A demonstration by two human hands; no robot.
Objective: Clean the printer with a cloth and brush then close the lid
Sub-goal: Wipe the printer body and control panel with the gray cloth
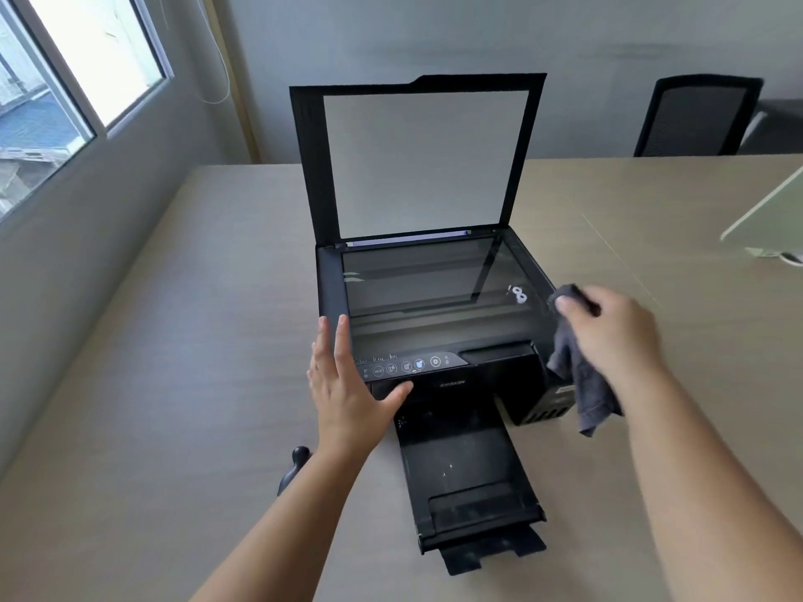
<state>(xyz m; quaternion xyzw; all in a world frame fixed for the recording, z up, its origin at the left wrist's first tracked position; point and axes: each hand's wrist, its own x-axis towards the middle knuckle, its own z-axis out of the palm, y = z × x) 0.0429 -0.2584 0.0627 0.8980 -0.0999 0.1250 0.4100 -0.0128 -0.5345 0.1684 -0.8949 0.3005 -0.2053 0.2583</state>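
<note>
Head view: black printer standing on a pale wooden table, set back from the near edge, lid raised upright at the rear over the bare scanner glass. Paper tray pulled out toward the near side, its tip well short of the table's front edge. Left hand flat and relaxed, fingers straight, resting against the printer's front left corner beside the control panel, gripping nothing. Right hand clenched around a grey cloth at the printer's right edge, cloth hanging down over the right front corner. Brush, dark, lying on the table near the left forearm, mostly hidden. Wide bare tabletop to the left and right of the printer. Black chair beyond the far edge; window at left.
</note>
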